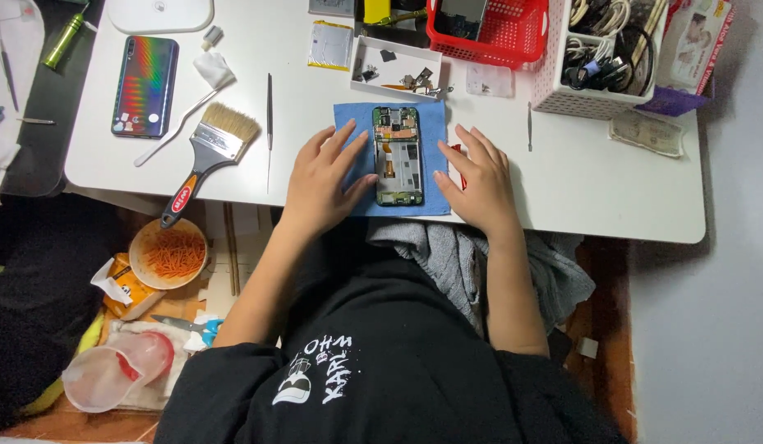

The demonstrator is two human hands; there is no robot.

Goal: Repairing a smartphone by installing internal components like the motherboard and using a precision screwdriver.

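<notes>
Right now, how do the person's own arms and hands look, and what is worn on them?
Both forearms are bare; the left hand and right hand wear no gloves, rings or watch. The short sleeves belong to a black shirt with a white print on its front.

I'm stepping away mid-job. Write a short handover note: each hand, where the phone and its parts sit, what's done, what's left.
Left hand: open, flat on the blue mat, fingertips touching the left edge of the opened phone.
Right hand: open, thumb at the phone's right edge, palm over a small red tool.
Phone: face down, back cover off, circuit boards exposed.
Removed parts: in the white tray above the mat; the flat battery lies left of it.
Nearby: tweezers, paintbrush.
Done: phone opened up.
Left: reassembly; nothing held yet.
</notes>
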